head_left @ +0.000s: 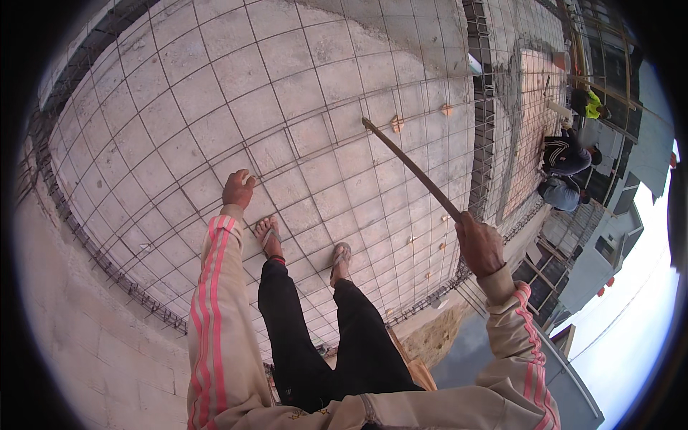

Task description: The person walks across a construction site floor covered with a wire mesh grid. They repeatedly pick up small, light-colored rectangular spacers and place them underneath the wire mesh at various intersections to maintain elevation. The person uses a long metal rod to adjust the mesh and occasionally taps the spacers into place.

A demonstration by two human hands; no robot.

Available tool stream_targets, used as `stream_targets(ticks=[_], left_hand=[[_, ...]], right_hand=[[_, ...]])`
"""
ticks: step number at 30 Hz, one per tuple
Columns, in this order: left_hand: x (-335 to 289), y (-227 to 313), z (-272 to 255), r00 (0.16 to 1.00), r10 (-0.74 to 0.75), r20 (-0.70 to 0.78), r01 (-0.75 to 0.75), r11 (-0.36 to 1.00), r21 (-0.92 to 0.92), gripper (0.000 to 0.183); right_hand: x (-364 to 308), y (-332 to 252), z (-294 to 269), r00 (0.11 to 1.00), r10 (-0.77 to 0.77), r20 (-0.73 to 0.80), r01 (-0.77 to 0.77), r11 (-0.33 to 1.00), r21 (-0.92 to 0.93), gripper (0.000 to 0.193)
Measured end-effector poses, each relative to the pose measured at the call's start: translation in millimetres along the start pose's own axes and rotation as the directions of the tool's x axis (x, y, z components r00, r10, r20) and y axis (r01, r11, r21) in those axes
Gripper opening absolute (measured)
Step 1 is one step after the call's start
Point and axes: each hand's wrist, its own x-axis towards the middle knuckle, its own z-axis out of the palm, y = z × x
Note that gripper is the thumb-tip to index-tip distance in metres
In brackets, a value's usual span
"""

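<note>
My right hand (480, 245) is wrapped round one end of a long, narrow, brown metal bar (416, 170). The bar slants up to the left, and its far tip lies over the rebar mesh (278, 98); whether it touches the rods I cannot tell. On the left, my left hand (239, 190) has its fingers curled in above the mesh, near a crossing of rods. A small pale bit shows at its fingertips, too small to name. Below the mesh is a pale concrete slab (215, 107), and my sandalled feet stand between the two hands.
Small orange-brown spacer blocks (397, 123) sit under the mesh on the right. A dark rebar beam cage (484, 129) runs along the slab's right side. Beyond it several people (566, 155) crouch by another meshed area. A block wall (100, 344) lies at lower left.
</note>
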Motion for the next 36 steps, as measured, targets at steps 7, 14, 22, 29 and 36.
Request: stream_targets(ticks=[7,14,22,29,36], left_hand=[[61,-44,23,0.994,-0.110,0.007,0.104,0.960,0.261,0.054],[81,-49,28,0.989,0.036,-0.147,0.052,0.830,0.556,0.062],[116,-55,29,1.000,0.009,0.001,-0.007,0.749,0.662,0.045],[133,-70,10,0.985,0.023,0.169,-0.110,0.844,0.524,0.035],[129,-73,7,0.991,0.028,0.129,-0.086,0.877,0.473,0.037]], right_hand=[[-8,-3,7,0.999,0.028,0.044,-0.031,0.997,0.074,0.012],[-14,-11,25,0.995,0.083,0.049,-0.088,0.988,0.126,0.025],[-29,-9,47,0.987,0.150,0.049,-0.155,0.981,0.117,0.028],[-32,0,94,0.997,0.081,-0.011,-0.079,0.988,0.130,0.030],[-118,-6,132,0.809,0.447,0.382,-0.588,0.601,0.542,0.037]])
